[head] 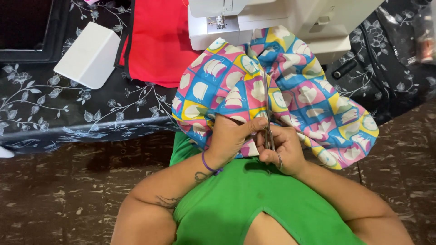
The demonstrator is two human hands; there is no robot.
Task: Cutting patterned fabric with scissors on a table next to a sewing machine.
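A bundle of colourful patchwork-print fabric [290,95] in pink, blue and yellow squares lies bunched in front of me, over the table's edge. My left hand [231,136] pinches the fabric's near edge, thumb pointing right. My right hand [284,147] grips a pair of metal scissors [267,113], fingers through the handles; the blades point away from me along a fold of the fabric. The two hands touch each other. A purple band sits on my left wrist.
A white sewing machine [272,20] stands just behind the fabric. Red cloth [156,41] lies to its left, beside a white plastic cover [91,54]. The table has a black floral cloth [54,109]. A dark spool [345,69] lies at right. Dark marbled floor lies below.
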